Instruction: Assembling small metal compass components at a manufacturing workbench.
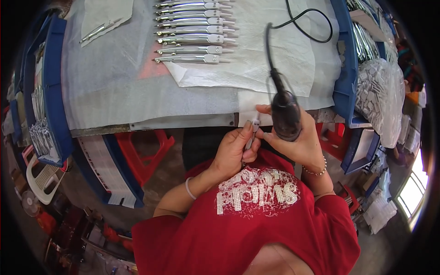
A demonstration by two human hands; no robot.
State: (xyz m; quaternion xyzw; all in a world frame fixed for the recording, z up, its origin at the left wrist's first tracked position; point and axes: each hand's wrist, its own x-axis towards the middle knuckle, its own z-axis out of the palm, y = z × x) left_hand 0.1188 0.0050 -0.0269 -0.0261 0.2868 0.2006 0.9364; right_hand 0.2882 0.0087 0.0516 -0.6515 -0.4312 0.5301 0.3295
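Just off the near edge of the table, my left hand is closed around a silver drawing compass. The grey head of the compass sticks up past my thumb, and its legs are partly hidden by my fingers. My right hand wraps round a black corded electric screwdriver, which looks slightly blurred. Fingers of the right hand reach close to the compass head; whether they touch it I cannot tell. The screwdriver's tip is hidden. Farther back, several finished-looking compasses lie side by side in a row on white sheeting.
A black cable runs from the screwdriver across the table's covering. Blue bins of metal parts stand left and right. A clear bag of grey pieces sits at right. Red stools are below the table.
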